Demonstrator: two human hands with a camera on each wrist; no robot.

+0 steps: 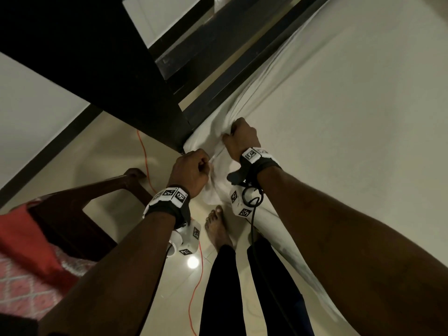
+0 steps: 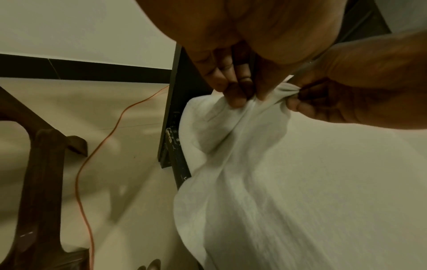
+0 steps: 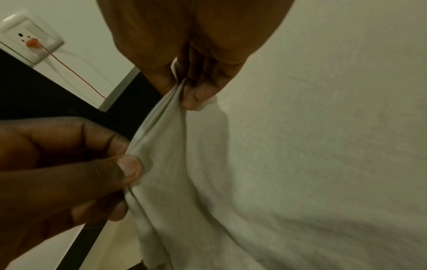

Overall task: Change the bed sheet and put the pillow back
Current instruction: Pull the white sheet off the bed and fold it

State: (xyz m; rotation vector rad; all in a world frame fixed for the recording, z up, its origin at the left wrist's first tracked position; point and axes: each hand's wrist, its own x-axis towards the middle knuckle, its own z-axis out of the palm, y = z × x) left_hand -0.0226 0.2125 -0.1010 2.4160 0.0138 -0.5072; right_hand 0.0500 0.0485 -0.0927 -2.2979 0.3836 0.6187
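A white bed sheet (image 1: 351, 98) covers the mattress and bunches into folds at the corner beside the dark bed frame (image 1: 135, 76). My left hand (image 1: 191, 169) grips the hanging corner of the sheet (image 2: 231, 146) with curled fingers. Just above it, my right hand (image 1: 238, 138) holds a gathered fold of the same sheet (image 3: 166, 127) at the mattress corner. In the right wrist view my right hand (image 3: 184, 87) pinches the fold and my left hand (image 3: 110, 164) clamps it lower down. No pillow is in view.
A wooden chair (image 1: 80, 197) with red patterned cloth (image 1: 26, 253) stands at the left. An orange cable (image 1: 194, 299) runs over the tiled floor to a wall socket (image 3: 27, 36). My bare foot (image 1: 217, 226) stands close to the bed.
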